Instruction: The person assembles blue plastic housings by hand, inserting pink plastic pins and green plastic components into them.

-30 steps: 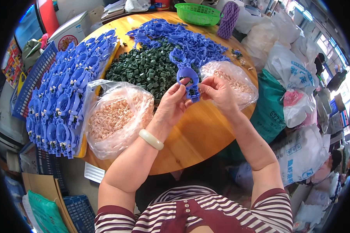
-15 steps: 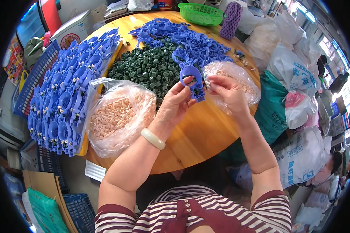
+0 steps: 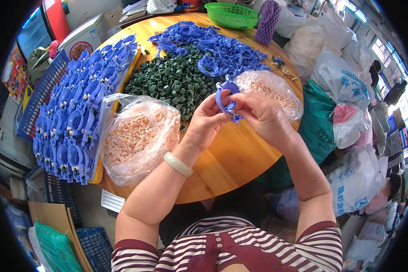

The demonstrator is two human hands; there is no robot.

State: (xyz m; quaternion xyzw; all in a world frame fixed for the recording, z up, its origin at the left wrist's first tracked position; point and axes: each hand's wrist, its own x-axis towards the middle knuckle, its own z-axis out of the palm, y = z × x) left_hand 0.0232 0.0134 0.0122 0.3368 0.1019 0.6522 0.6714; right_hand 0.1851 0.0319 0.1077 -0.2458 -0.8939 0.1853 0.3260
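Observation:
Above the front half of the round table, my left hand (image 3: 208,119) grips a blue plastic ring-shaped part (image 3: 226,93) with two small ear-like knobs on top. My right hand (image 3: 264,114) meets it from the other side, its fingers closed at the lower end of the part. Any small piece pinched there is hidden by the fingers. Behind my hands lie a heap of dark green plastic clips (image 3: 167,81) and a heap of blue parts (image 3: 235,50). Clear bags of small beige pieces stand on either side, a large one (image 3: 133,136) at left and a smaller one (image 3: 276,93) at right.
At the left, rows of blue ring parts stack on a yellow-edged board (image 3: 97,167). A green basket (image 3: 231,16) and a purple woven holder (image 3: 267,22) sit at the table's far edge. Filled plastic bags (image 3: 333,81) crowd the right side.
My right hand has moved left onto the blue part. The part has turned and tilted between both hands, its ring now partly covered by fingers.

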